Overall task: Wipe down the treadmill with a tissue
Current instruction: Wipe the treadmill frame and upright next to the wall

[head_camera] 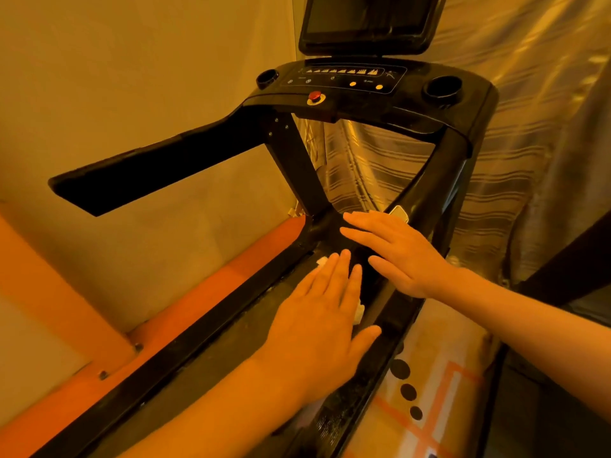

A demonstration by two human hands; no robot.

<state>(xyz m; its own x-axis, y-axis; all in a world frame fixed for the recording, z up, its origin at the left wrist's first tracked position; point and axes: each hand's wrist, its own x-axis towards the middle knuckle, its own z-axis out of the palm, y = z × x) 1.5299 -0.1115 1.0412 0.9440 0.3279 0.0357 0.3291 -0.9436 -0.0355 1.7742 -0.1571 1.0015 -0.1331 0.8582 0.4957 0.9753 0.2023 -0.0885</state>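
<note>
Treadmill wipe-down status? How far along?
Done: nothing clearly finished; the side rail looks speckled. In hand: left hand presses the tissue flat on the belt near the front; right hand is open just ahead. Left: likely console, handrail, screen, rails.

Left hand [317,322], right hand [400,252] bare; forearms [215,408] bare too, uncovered to lower and right frame edges.

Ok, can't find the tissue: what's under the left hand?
White tissue on the treadmill belt: edges peek out at the fingertips and thumb of the left hand. The rest is covered.
</note>
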